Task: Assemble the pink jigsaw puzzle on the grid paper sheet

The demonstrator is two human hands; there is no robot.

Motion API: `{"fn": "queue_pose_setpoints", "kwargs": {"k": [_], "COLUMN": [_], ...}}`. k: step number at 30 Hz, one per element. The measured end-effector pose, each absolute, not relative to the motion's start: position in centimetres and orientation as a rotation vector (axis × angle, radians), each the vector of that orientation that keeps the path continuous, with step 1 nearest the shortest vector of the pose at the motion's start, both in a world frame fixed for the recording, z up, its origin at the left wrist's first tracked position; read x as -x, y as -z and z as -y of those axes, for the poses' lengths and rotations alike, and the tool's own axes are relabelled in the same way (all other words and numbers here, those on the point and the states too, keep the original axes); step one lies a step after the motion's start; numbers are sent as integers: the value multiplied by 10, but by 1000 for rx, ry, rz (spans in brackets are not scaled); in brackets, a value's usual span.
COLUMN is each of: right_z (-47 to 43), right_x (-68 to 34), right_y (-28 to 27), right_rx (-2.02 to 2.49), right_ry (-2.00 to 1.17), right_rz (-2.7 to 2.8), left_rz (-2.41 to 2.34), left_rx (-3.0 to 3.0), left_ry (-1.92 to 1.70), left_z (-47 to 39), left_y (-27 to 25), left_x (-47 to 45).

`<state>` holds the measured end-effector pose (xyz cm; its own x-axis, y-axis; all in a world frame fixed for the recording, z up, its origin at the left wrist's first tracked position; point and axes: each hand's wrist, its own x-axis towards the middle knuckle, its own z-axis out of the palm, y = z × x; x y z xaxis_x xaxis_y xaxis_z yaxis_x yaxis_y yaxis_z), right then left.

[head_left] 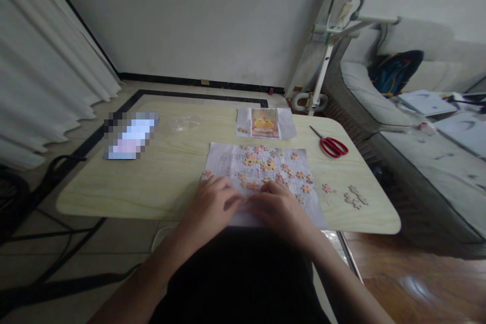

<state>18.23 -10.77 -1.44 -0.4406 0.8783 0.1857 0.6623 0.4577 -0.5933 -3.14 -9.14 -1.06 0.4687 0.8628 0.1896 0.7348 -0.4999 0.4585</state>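
Observation:
My left hand [215, 198] and my right hand [279, 207] rest over the near part of a printed paper sheet [220, 154], fingers curled and tips almost meeting. Between the fingertips a small bit of a jigsaw puzzle piece [245, 201] shows; the rest is hidden by the fingers. Just beyond the hands lie joined orange puzzle pieces [251, 185]. Loose pieces are scattered over the sheet, among them a yellow cluster [269, 165]. One piece [207, 174] sits by the sheet's left edge, beside my left hand.
A reference picture [265, 124] lies at the table's far side. Red-handled scissors [333, 147] are on the right, with several pieces [356, 197] near the right edge. A lit, blurred-out device [132, 136] and clear plastic [184, 123] occupy the left of the wooden table [152, 182].

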Motion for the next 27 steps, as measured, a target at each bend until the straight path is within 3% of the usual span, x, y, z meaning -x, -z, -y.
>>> {"fn": "queue_pose_setpoints", "kwargs": {"k": [27], "right_z": [108], "right_x": [-182], "right_y": [14], "right_rx": [1296], "right_ry": [-602], "right_rz": [2246], "left_rz": [-1252], "left_rx": [-2473], "left_ry": [-589], "left_z": [99], "left_y": [7], "left_x": [34]}}
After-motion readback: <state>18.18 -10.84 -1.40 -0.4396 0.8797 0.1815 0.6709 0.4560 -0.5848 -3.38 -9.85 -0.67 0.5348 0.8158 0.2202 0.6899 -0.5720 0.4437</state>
